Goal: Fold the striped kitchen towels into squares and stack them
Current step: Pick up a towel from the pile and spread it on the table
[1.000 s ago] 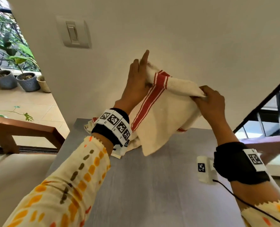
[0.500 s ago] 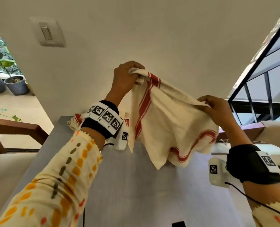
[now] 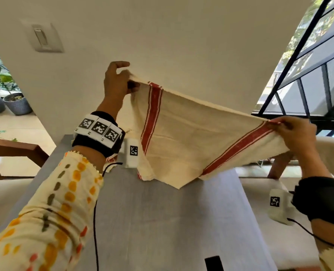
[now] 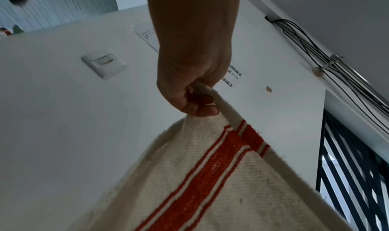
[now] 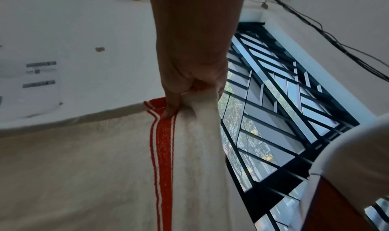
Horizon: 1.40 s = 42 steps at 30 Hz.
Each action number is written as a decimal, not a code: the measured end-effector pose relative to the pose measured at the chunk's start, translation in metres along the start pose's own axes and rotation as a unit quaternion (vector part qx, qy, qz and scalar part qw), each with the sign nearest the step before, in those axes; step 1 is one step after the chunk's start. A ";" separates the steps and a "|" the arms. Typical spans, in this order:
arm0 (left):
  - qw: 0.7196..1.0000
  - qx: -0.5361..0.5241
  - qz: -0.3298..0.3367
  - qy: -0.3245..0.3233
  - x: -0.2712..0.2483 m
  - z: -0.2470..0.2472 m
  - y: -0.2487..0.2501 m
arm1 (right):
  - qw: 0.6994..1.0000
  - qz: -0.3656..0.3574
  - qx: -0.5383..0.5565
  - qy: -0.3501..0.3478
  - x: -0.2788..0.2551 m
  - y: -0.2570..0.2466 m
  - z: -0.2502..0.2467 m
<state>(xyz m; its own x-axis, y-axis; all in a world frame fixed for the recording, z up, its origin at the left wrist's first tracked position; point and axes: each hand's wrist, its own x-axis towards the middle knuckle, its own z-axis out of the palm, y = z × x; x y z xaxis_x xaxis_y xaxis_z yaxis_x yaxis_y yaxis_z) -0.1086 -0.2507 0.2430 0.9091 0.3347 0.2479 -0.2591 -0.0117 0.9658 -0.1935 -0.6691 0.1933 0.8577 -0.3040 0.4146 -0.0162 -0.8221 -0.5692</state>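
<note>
A cream kitchen towel with red stripes point(image 3: 191, 132) hangs spread out in the air above the grey table point(image 3: 162, 222). My left hand point(image 3: 119, 83) pinches its upper left corner, seen close in the left wrist view with the towel point(image 4: 210, 176) below the left hand point(image 4: 197, 101). My right hand point(image 3: 293, 132) grips the upper right corner by the red stripe; in the right wrist view the towel point(image 5: 105, 168) drapes from the right hand point(image 5: 189, 98). A bit of another striped towel point(image 3: 111, 159) shows behind my left wrist, mostly hidden.
A white wall with a light switch point(image 3: 44, 39) rises behind the table. A wooden chair arm point(image 3: 15, 149) and cream cushion are at the left, a cushioned seat point(image 3: 279, 192) at the right, a barred window point(image 3: 308, 65) beyond. A small black object point(image 3: 214, 263) lies at the table's near edge.
My hands have drawn apart, the right one moving right and the left one up, so the bunched towel now stretches wide between them. The view has tilted right.
</note>
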 end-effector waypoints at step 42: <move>0.980 0.180 0.043 0.080 -0.041 -0.015 -0.072 | 0.868 0.182 0.431 0.163 -0.038 0.019 0.007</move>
<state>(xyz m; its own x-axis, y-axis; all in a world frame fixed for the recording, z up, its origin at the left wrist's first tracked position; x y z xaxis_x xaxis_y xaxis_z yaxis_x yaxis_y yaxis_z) -0.1320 -0.2495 0.1617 0.8192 0.4601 0.3425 -0.1751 -0.3680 0.9132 -0.2230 -0.6697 0.1618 0.6830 -0.7043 0.1937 0.2554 -0.0182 -0.9667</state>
